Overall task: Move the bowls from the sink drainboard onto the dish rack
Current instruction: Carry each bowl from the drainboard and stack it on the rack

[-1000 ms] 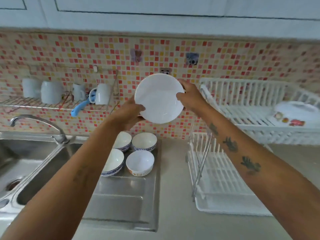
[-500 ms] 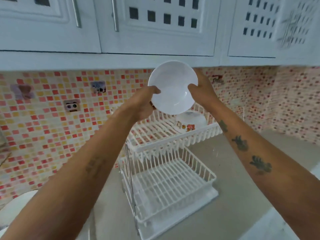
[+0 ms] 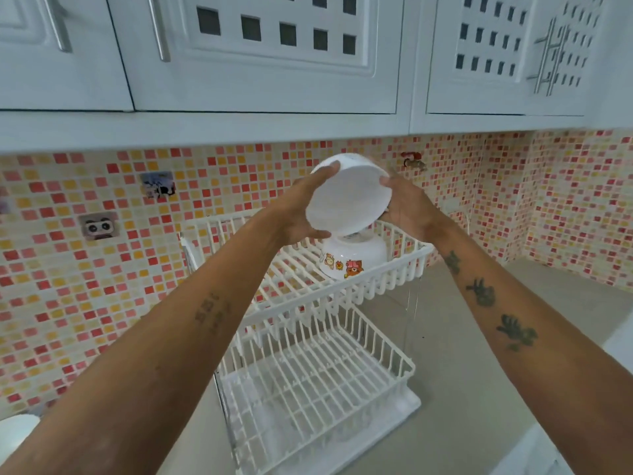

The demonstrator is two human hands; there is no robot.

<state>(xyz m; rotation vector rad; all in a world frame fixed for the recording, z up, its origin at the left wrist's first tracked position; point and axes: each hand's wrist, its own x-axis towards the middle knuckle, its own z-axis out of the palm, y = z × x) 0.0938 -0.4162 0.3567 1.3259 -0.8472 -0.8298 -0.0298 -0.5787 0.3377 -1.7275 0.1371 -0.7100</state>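
I hold the white bowl (image 3: 349,197) tilted, mouth toward me and down, left hand (image 3: 301,214) and right hand (image 3: 409,207) gripping opposite rims. It hangs just above an upturned cartoon-stickered bowl (image 3: 352,257) on the rack (image 3: 342,303)'s top tier. No readable writing. The lower tier sits on the counter (image 3: 479,389).

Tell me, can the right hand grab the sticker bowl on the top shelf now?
Probably not yet. The right hand is busy holding the white bowl with the left hand, right above the sticker bowl.
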